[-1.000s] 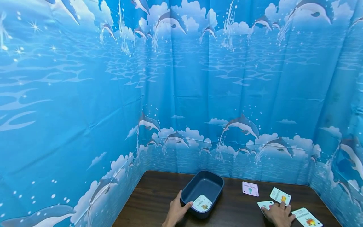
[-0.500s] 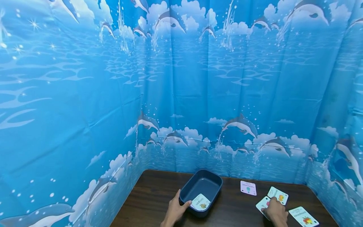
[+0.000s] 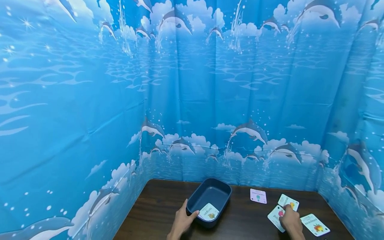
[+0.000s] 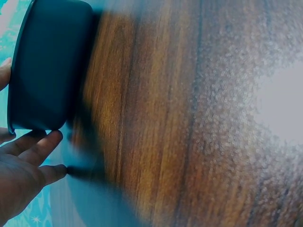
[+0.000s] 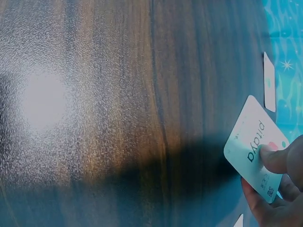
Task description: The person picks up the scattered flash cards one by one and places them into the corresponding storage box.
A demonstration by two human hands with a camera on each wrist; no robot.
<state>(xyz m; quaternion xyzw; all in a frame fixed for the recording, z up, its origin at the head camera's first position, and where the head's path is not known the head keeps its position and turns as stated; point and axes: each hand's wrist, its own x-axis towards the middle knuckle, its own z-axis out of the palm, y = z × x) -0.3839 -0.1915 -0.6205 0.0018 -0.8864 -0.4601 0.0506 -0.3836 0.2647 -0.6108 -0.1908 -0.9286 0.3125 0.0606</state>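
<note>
My left hand (image 3: 182, 219) grips the near left corner of a dark blue rectangular tub (image 3: 215, 194), thumb over the rim. In the left wrist view, fingers (image 4: 39, 150) lie against the tub's outer wall (image 4: 47, 71). Inside the tub's near end is a white card marked "longan" (image 3: 209, 212). On the right, my right hand (image 3: 291, 220) pinches a white "pitaya" card (image 3: 274, 218). The right wrist view shows the thumb (image 5: 275, 160) on the card's printed face (image 5: 250, 137) and fingers underneath, with the card tilted.
A yellow-fruit card (image 3: 285, 200) lies just beyond the right hand. Another fruit card (image 3: 315, 224) is to its right, and a pink "raincoat" card (image 3: 258, 196) farther back. The dark wooden table (image 3: 240, 216) meets a blue dolphin curtain (image 3: 204, 100) behind.
My right hand has gone from spread fingers over the cards to pinching the pitaya card. The left hand keeps its hold on the tub. The whole view has shifted slightly.
</note>
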